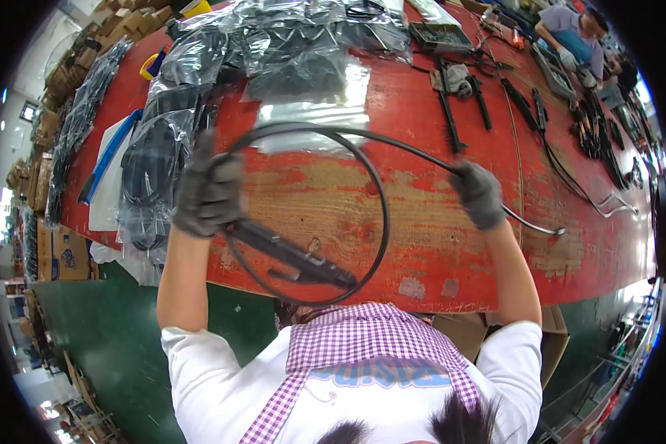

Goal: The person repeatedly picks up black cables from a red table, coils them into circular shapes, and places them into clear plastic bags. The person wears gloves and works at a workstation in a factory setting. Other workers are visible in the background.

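Observation:
Both my hands wear grey gloves and are raised over the red worktable (451,251). My left hand (209,191) is closed around a black cable (386,207), which makes a wide loop between my hands. From beside that hand a long black handle-like piece (292,254) with a side lever slants down to the right, across the loop. My right hand (479,196), slightly blurred, grips the cable farther along. Past it, a thin pale end of the cable (529,222) sticks out over the table. Where the handle piece joins the cable is hidden by my left glove.
Clear plastic bags with black coiled cables (155,163) lie along the left and far side. A blue-edged strip (111,159), yellow tape roll (153,65) and dark tray (440,37) are there too. More black handle pieces (522,103) lie right. A co-worker (573,41) sits far right.

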Demonstrator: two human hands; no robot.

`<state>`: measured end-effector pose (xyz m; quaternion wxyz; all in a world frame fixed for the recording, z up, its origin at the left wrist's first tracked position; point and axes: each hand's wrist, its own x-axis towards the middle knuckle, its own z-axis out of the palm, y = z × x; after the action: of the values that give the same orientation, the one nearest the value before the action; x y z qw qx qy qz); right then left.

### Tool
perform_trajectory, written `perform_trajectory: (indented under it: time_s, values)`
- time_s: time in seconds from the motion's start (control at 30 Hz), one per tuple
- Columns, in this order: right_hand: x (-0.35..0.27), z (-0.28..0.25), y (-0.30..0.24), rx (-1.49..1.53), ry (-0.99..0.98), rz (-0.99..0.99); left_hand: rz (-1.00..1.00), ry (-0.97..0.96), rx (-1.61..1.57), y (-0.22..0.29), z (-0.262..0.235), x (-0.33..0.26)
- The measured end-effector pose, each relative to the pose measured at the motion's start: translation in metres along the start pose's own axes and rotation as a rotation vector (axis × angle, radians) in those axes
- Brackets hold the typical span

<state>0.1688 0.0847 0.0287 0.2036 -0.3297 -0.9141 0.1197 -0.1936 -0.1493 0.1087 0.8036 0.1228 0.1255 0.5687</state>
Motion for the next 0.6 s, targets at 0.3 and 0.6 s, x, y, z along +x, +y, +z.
perform_trajectory:
  time_s: [0.3,0.6]
  values:
    - [-0.06,-0.012,-0.021,-0.241,-0.456,-0.327,0.3,0.544,0.457,0.023,0.008,0.003]
    - [0.084,-0.002,-0.132,0.054,0.236,-0.227,-0.069,0.758,1.063,-0.028,0.039,0.083]
